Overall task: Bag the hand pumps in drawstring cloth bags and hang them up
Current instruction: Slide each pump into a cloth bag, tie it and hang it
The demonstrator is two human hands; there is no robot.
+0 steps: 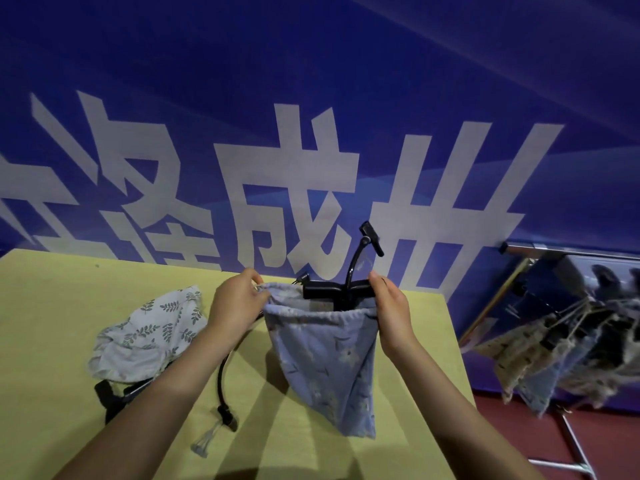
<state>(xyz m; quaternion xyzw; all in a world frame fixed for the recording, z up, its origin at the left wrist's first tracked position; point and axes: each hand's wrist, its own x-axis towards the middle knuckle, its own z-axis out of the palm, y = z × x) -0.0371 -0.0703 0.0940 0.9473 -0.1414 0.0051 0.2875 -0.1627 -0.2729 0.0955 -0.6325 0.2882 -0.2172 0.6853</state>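
Both hands – left hand (235, 303) and right hand (389, 306) – pinch the blue bag (325, 362) mouth around the pump (332, 289); next, probably, pulling the cord tight.

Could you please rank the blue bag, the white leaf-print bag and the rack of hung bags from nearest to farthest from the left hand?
1. Blue bag: gripped by the left hand.
2. White leaf-print bag: on the table, further left.
3. Rack of hung bags: far right.
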